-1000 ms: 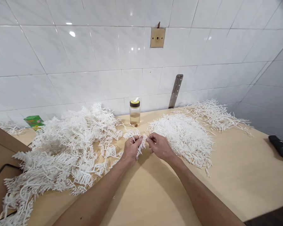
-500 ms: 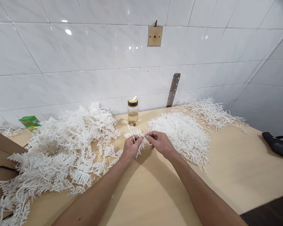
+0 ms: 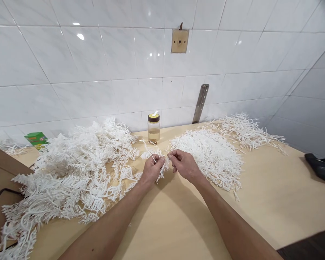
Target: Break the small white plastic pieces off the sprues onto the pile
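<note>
My left hand (image 3: 152, 169) is closed, thumb against fingers, on a white branching strand (image 3: 163, 174) whose thin tips hang below and stick out above the fist. Right beside it, my right hand (image 3: 185, 165) is pinched, with thumb and fingertips a little apart from the left thumb. Anything in that pinch is too small to make out. A large tangled heap of white branching strands (image 3: 70, 180) lies to the left of my hands. Close on the right is a flatter pile of short white pieces (image 3: 209, 155).
Behind my hands a clear jar (image 3: 154, 133) with a dark-rimmed yellow lid holds liquid. Looser white strands (image 3: 246, 131) lie at the back right. A metal strip (image 3: 200, 104) leans on the tiled wall. A green packet (image 3: 36, 139), a brown box (image 3: 2, 180) and a black object (image 3: 321, 168) flank the table.
The thin strand that stretched between my two hands no longer shows there. My right fingertips have curled slightly; both hands stay at nearly the same place. The view has shifted a little.
</note>
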`<action>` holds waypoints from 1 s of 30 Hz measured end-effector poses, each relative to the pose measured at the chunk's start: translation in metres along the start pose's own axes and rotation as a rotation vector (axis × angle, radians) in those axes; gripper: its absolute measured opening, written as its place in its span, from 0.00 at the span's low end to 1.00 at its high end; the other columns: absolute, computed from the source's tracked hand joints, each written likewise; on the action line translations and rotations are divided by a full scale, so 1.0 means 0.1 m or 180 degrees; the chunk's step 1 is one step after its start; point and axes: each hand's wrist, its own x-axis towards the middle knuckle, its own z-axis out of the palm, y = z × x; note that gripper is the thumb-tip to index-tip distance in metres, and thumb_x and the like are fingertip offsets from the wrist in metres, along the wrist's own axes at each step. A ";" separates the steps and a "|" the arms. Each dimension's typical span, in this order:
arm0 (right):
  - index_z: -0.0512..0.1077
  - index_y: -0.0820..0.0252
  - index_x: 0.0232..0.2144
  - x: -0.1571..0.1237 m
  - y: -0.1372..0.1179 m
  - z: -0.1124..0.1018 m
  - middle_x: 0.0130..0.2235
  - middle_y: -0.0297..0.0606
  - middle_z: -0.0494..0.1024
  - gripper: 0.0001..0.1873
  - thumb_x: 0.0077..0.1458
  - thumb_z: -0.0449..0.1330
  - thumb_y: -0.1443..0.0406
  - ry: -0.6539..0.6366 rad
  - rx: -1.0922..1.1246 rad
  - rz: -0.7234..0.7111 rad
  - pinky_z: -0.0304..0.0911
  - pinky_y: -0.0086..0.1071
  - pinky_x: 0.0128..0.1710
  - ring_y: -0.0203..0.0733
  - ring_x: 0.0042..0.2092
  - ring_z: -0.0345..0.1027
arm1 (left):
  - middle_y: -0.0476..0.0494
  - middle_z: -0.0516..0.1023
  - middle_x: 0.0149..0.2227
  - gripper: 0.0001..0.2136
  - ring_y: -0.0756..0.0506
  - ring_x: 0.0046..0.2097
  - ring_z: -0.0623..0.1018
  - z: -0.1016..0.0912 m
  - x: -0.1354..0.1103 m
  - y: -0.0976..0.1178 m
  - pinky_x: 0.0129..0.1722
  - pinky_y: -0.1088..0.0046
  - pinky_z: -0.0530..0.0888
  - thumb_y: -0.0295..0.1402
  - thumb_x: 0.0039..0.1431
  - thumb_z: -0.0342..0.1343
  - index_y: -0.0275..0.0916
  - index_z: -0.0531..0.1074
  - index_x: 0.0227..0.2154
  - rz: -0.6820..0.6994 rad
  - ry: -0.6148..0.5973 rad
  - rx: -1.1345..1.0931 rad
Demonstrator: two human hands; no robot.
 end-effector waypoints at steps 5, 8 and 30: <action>0.74 0.61 0.33 0.00 0.02 0.00 0.22 0.29 0.69 0.14 0.53 0.59 0.55 -0.0042 -0.0039 0.0015 0.69 0.28 0.20 0.33 0.20 0.65 | 0.55 0.64 0.20 0.17 0.54 0.22 0.61 -0.02 -0.01 0.02 0.23 0.77 0.57 0.45 0.45 0.67 0.37 0.69 0.26 -0.0047 -0.0223 -0.0132; 0.75 0.60 0.33 0.00 0.03 0.00 0.22 0.29 0.69 0.15 0.54 0.58 0.55 -0.0084 -0.0051 -0.0036 0.69 0.27 0.21 0.33 0.20 0.66 | 0.55 0.63 0.19 0.18 0.54 0.21 0.59 -0.04 0.00 0.02 0.22 0.77 0.55 0.46 0.45 0.67 0.37 0.70 0.24 -0.0041 -0.0189 0.0102; 0.72 0.60 0.33 0.02 0.16 0.07 0.35 0.42 0.78 0.11 0.61 0.49 0.68 0.0082 -0.2104 -0.1282 0.62 0.33 0.37 0.41 0.36 0.70 | 0.54 0.60 0.16 0.20 0.54 0.20 0.58 -0.03 -0.04 0.04 0.21 0.76 0.54 0.49 0.47 0.62 0.38 0.63 0.19 -0.0319 -0.0472 0.0452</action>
